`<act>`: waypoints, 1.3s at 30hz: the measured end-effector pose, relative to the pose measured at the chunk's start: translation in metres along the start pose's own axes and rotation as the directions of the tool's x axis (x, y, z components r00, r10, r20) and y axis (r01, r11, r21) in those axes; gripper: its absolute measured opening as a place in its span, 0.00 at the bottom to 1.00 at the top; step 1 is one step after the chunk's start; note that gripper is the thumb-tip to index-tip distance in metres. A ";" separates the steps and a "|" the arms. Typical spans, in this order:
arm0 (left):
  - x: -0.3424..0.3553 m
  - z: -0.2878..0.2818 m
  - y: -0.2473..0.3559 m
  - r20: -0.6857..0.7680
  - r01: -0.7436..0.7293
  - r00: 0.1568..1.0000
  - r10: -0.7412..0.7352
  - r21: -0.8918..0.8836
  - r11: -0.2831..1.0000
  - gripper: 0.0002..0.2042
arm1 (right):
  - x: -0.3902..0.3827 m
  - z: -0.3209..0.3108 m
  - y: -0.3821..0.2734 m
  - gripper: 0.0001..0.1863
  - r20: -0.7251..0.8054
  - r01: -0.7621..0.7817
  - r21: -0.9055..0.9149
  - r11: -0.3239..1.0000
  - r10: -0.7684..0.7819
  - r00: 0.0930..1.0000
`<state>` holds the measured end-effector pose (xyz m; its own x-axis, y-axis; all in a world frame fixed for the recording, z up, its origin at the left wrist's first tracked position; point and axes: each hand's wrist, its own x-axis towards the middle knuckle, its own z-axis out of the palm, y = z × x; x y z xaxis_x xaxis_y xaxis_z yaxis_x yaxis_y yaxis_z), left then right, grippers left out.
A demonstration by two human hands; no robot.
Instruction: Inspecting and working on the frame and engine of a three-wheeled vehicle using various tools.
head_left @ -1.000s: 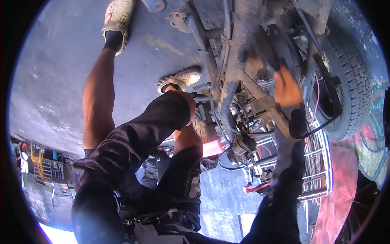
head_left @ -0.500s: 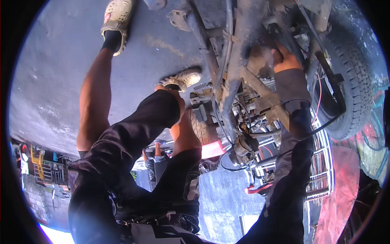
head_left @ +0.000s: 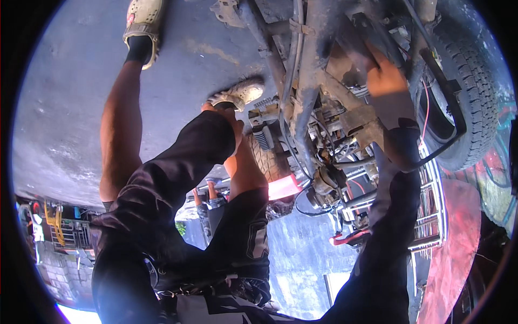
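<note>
Up against the rusty underside of a vehicle (head_left: 324,70), the right hand (head_left: 384,80) presses on a grimy metal part beside the long frame rail (head_left: 310,97); its fingers reach behind the metal, so whether they are spread or clamped on something cannot be told. A dark sleeve (head_left: 388,227) covers the forearm from the wrist down to the lower edge. Just right of the hand a black curved bar (head_left: 450,102) crosses in front of a treaded tyre (head_left: 475,86). Below the hand hang a rusted bracket (head_left: 364,121), hoses and a red wire (head_left: 426,108). The left hand sits at about the knee of the black shorts (head_left: 229,116), mostly hidden by the cloth, and its fingers cannot be made out. Two bare legs stretch away over the grey concrete floor (head_left: 70,108), one foot in a pale clog (head_left: 143,21), the other clog (head_left: 240,93) near the frame. A red panel (head_left: 453,243) lies at the lower right
</note>
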<state>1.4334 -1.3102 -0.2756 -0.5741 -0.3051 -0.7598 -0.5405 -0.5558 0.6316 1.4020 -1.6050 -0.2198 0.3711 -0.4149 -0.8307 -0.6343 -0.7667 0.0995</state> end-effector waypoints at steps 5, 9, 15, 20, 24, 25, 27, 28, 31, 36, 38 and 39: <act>0.015 -0.004 0.013 0.034 -0.067 0.997 0.070 -0.079 0.995 0.23 | -0.070 -0.029 0.068 0.22 -0.040 0.188 0.378 0.906 -0.187 0.982; 0.010 -0.002 0.018 -0.104 -0.057 0.993 0.053 -0.036 0.998 0.23 | 0.002 -0.023 0.000 0.21 0.176 -0.106 -0.001 0.994 0.104 0.979; 0.000 -0.004 0.008 -0.028 0.025 0.999 -0.026 -0.054 0.998 0.21 | -0.052 -0.013 0.072 0.19 -0.218 0.419 0.287 0.862 -0.367 0.904; -0.002 -0.021 0.022 -0.025 -0.027 0.999 0.026 -0.025 0.999 0.19 | -0.051 -0.022 0.055 0.19 -0.048 0.237 0.387 0.891 -0.238 0.970; 0.021 0.004 0.017 -0.093 -0.045 0.995 0.039 -0.065 0.997 0.21 | 0.003 -0.009 0.028 0.20 0.203 -0.072 -0.018 0.997 0.074 0.976; 0.014 -0.007 0.013 -0.087 -0.038 0.996 0.033 -0.060 0.997 0.21 | -0.015 0.007 0.045 0.19 -0.012 0.061 0.051 0.997 -0.060 0.998; -0.002 -0.021 0.007 0.203 0.014 0.979 -0.010 -0.017 1.000 0.22 | -0.052 0.010 0.062 0.17 -0.236 0.319 0.352 0.880 -0.246 0.940; 0.002 -0.021 0.014 0.198 -0.002 0.980 0.003 -0.006 1.000 0.23 | -0.073 0.000 0.081 0.17 -0.328 0.383 0.317 0.868 -0.279 0.903; -0.005 -0.028 0.030 0.104 -0.051 0.994 0.043 0.079 0.996 0.22 | -0.088 -0.007 0.105 0.16 -0.364 0.424 0.259 0.868 -0.319 0.875; 0.012 -0.023 0.026 0.079 -0.076 0.994 0.073 0.037 0.996 0.22 | -0.026 0.008 0.069 0.16 -0.338 0.398 -0.140 0.907 -0.422 0.841; 0.008 -0.023 0.019 0.114 -0.051 0.992 0.051 0.001 0.999 0.22 | -0.027 0.008 0.061 0.17 -0.268 0.291 0.041 0.956 -0.270 0.925; 0.004 -0.022 0.018 0.119 -0.055 0.991 0.055 -0.003 0.998 0.22 | -0.039 0.013 0.071 0.17 -0.260 0.289 0.041 0.956 -0.269 0.927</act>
<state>1.4353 -1.3383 -0.2706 -0.6720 -0.2411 -0.7002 -0.5062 -0.5406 0.6720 1.3330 -1.6370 -0.1875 0.6915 -0.3059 -0.6544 -0.5270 -0.8332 -0.1673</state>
